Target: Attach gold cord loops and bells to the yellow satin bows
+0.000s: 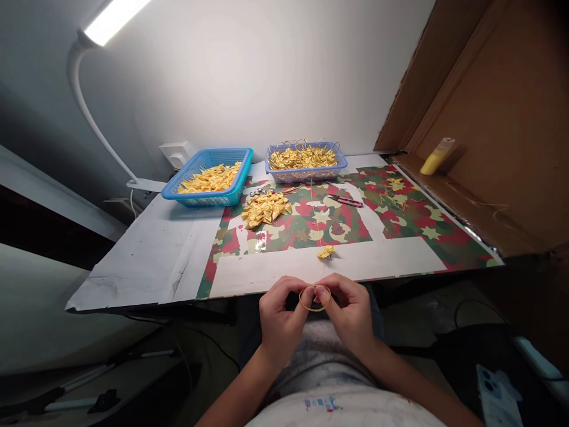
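Both hands are meeting just in front of the table's (pixel 133 249) near edge, over the lap, and the left hand (pixel 284 314) and right hand (pixel 351 308) are pinching a thin yellow loop (pixel 315 311) between thumbs and forefingers. The fingertips are closing on its upper side, almost touching one another, while the rest of the ring is hanging open below; such a slim thing probably needs two opposed pinches to be steady. Just beyond them, a yellow bow (pixel 326 252) with something small and dark beside it is lying on the white strip, seemingly set there for easy reach, and a fine thread (pixel 313 204) is running from near it towards the purple-blue basket (pixel 306 175). Farther back, a heap of yellow bows (pixel 265 209) is sitting loose on the patterned sheet, nearer than the blue basket (pixel 204 200), which is holding more of them, likely as stock. Pink-handled snips (pixel 345 200) are resting to the right, apart from the heap, and the lamp (pixel 118 21) is leaning in from the left, presumably because such small pieces are wanting good light.
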A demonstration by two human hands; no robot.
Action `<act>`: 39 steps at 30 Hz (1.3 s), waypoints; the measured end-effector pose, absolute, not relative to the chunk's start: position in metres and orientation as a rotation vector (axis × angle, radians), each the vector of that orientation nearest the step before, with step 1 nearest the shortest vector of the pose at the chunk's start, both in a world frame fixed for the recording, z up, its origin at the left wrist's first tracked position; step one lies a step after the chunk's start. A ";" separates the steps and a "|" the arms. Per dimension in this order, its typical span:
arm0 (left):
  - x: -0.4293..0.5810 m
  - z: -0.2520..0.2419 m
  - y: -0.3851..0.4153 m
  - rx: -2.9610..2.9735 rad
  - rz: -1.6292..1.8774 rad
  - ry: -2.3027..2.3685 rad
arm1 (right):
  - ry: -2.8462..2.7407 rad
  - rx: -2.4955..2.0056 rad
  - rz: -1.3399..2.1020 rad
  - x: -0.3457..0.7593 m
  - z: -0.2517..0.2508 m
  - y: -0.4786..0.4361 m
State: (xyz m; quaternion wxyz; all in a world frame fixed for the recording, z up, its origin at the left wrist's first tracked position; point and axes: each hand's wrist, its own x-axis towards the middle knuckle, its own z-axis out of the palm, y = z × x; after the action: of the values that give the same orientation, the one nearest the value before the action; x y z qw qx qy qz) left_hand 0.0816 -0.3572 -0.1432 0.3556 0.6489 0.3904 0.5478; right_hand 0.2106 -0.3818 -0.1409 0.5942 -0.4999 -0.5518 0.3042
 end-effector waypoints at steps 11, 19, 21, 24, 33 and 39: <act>0.082 -0.143 -0.359 1.750 1.415 0.965 | -1.462 -1.173 0.455 0.220 -0.138 -0.382; 0.082 -0.142 -0.359 1.672 1.326 0.974 | -1.469 -1.158 0.489 0.221 -0.137 -0.380; 0.081 -0.142 -0.359 1.688 1.321 0.965 | -1.479 -1.176 0.487 0.222 -0.136 -0.381; 0.080 -0.143 -0.357 1.763 1.365 0.951 | -1.461 -1.191 0.500 0.223 -0.134 -0.381; 0.071 -0.143 -0.349 2.058 1.499 0.787 | -1.430 -1.184 0.632 0.223 -0.134 -0.383; 0.070 -0.145 -0.344 2.198 1.494 0.778 | -1.443 -1.252 0.744 0.228 -0.134 -0.381</act>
State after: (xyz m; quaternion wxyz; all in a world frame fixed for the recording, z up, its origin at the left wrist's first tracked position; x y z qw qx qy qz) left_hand 0.0697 -0.3443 -0.1447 0.1850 0.7801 0.2761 0.5301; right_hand 0.2283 -0.3806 -0.1344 0.5190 -0.5221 -0.6015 0.3102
